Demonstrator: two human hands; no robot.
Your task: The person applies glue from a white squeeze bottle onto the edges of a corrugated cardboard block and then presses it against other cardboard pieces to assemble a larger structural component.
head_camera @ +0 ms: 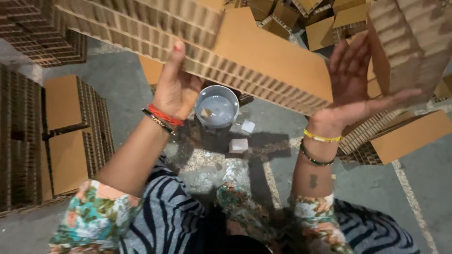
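The honeycomb cardboard panel [263,56] is held up in the air in front of the head camera, above the floor, and its long axis runs from upper left to lower right across the view. The left hand [175,89] is placed under the lower cut edge of the panel, near its middle; the thumb is seen against the open cells, and the fingers seem curled behind the board, so the panel is gripped there. The right hand [355,84] is spread flat, with fingers stretched, at the right end of the panel; it appears to press against the end, but it cannot be told whether the palm really touches. The left hand is therefore nearer to the middle of the board, and the right hand to its end. Directly below the panel, between the two forearms, a grey bucket [217,107] with liquid is standing on the concrete floor [117,75], and two small white blocks [238,145] are lying just beside it. Stacks of cardboard [70,136] are found on the left, and another stack [409,42] is close at the right, so free room is left mainly downward in the middle.
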